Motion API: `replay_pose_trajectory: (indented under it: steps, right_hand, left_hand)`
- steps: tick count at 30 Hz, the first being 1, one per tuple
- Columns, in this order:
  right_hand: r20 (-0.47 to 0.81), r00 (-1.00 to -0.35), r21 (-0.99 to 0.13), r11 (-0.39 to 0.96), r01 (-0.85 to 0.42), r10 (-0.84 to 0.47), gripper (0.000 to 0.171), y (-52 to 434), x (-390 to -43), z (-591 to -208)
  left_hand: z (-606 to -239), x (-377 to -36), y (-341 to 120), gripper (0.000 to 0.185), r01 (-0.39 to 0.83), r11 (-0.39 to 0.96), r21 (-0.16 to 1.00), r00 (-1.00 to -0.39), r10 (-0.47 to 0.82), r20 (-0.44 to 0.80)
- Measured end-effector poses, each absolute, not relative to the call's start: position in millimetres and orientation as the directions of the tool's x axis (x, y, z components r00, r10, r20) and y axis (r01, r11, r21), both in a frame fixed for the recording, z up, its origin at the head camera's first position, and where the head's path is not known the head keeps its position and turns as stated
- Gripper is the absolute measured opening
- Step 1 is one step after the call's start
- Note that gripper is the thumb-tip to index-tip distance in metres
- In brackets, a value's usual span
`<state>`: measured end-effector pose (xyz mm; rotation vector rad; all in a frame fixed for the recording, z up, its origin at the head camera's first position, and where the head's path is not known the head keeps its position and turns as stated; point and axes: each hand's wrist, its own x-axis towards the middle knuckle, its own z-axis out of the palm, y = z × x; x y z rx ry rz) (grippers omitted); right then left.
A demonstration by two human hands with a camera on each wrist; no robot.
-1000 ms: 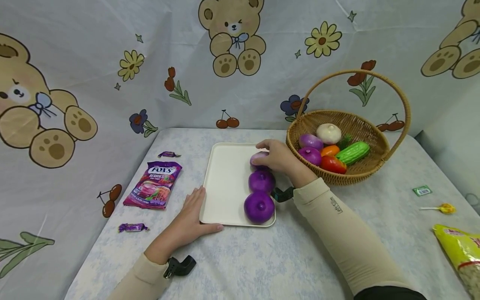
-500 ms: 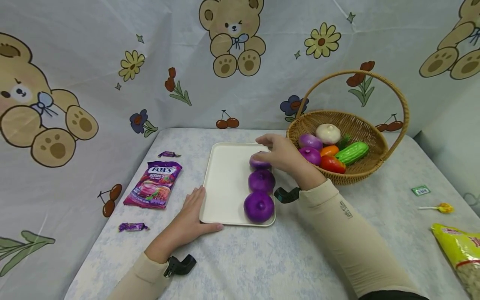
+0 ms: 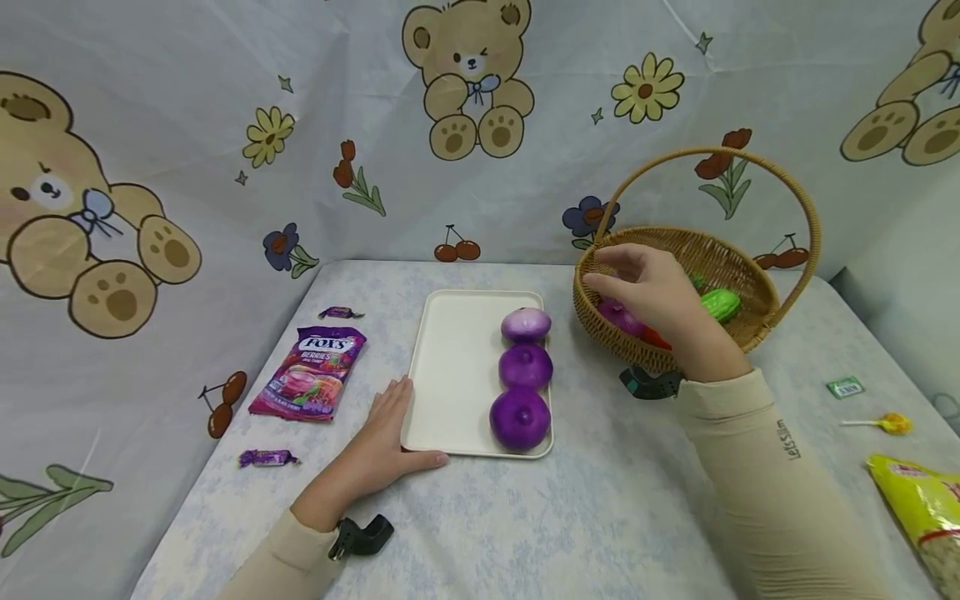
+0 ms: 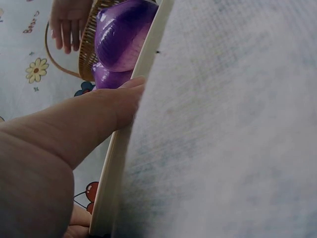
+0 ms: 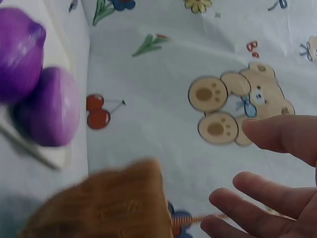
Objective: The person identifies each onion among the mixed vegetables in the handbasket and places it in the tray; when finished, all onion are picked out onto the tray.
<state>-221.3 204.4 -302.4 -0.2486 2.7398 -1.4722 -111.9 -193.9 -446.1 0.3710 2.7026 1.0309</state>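
A white tray lies on the table with three purple onions in a row along its right side: a pale one at the far end, a second in the middle, a third nearest me. My left hand rests flat at the tray's near left corner, thumb along its front edge. My right hand hovers empty, fingers spread, over the wicker basket. The basket holds a green cucumber and a purple onion, partly hidden by the hand. The right wrist view shows bare fingers.
A Fox's berries candy bag and two purple wrapped candies lie left of the tray. At the right edge are a lollipop, a green packet and a yellow bag. A printed cloth backdrop rises behind the table.
My right hand let go of the pale onion on the tray and moved right, up over the basket. The left hand stayed on the tray's corner.
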Motion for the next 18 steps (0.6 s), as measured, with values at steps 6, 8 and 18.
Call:
replay_pose_trajectory:
  steps: [6,8,18]
  right_hand:
    - [-0.014,-0.997,-0.838,0.544,-0.031,-0.078,0.075,236.6,-215.6,-305.8]
    - [-0.018,-0.997,-0.832,0.554,-0.025,-0.071,0.079,240.6,-214.5,-306.6]
    - [-0.006,-0.996,-0.82,0.57,-0.047,-0.09,0.085,245.4,-215.2,-312.0]
  left_hand:
    - [-443.9,-111.8,-194.0,0.136,0.154,0.73,0.666,-0.944,0.309,-0.119]
    - [-443.1,-111.7,-194.1,0.136,0.157,0.729,0.666,-0.945,0.308,-0.115]
    - [-446.1,-112.2,-193.1,0.134,0.164,0.722,0.672,-0.942,0.316,-0.11]
